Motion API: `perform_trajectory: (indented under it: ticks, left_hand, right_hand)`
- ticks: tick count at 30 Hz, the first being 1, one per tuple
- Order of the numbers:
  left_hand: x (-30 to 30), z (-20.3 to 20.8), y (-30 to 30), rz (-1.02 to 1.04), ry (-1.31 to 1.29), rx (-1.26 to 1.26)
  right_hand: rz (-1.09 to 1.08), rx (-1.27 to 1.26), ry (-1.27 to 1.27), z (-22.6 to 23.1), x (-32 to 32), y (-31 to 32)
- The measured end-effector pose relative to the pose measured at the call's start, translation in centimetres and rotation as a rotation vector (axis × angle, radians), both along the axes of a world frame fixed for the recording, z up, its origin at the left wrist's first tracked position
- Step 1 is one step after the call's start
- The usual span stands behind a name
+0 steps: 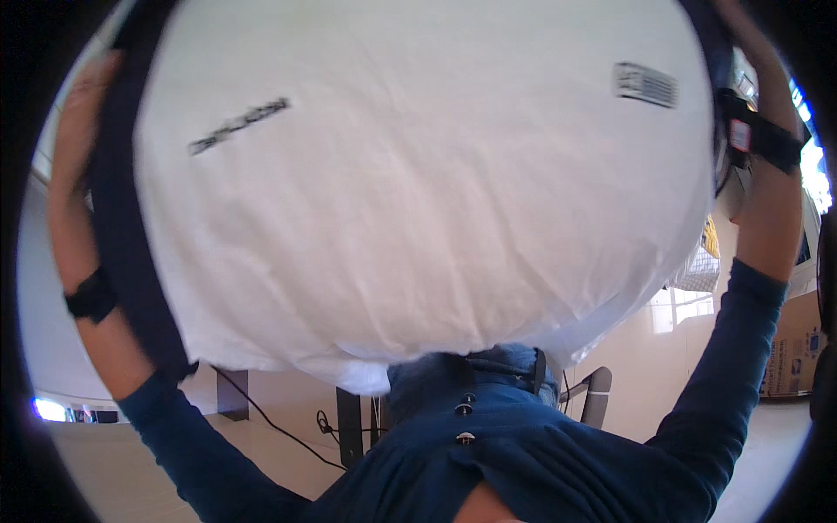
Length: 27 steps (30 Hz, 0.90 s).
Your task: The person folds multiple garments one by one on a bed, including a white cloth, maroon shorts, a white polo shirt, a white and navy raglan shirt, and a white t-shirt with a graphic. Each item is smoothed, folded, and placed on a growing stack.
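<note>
A large white garment [427, 200] with dark navy sides hangs spread out before me and fills most of the view. It looks like a shirt, with small dark print at the upper left and upper right. Both my arms are raised along its sides. My left hand [94, 77] is at the dark left edge, blurred, its fingers hidden behind the cloth. At the top right corner, my right hand [739, 12] shows only in part beside the other dark edge. The cloth is held up between the two hands, its wrinkled lower hem hanging loose at my waist.
Behind the cloth, a black cable [270, 424] runs across the pale floor near a dark table leg [350, 427]. A grey curved chair part [596, 397] stands right of my legs. A cardboard box [792, 353] and a checked bag [700, 270] are at the right.
</note>
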State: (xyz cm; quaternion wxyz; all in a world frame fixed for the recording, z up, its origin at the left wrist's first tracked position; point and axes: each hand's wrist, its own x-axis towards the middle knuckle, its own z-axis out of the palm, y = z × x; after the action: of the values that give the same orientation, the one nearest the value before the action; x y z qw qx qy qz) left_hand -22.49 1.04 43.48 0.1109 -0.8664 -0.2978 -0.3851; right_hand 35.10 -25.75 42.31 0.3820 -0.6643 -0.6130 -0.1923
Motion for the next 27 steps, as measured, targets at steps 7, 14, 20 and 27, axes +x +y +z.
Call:
perform_trajectory:
  ticks: [7, 14, 20, 27]
  left_hand:
    - [10.6, -19.6, 4.2, -0.098, 0.171, -0.670]
    - [17.0, -34.8, 10.3, -0.051, 0.007, -0.706]
    - [20.8, -41.2, 14.9, 0.243, 0.038, -0.664]
    - [15.9, -48.2, 18.5, 0.131, -0.215, -1.164]
  right_hand:
    - [0.092, -0.428, -0.167, -16.4, 5.8, 9.9]
    - [-0.006, -0.482, 0.195, -31.5, 7.9, 17.1]
    - [-0.204, -0.382, 0.320, -39.4, 9.7, 22.2]
    - [-0.126, -0.476, 0.579, -46.2, 14.8, 19.6]
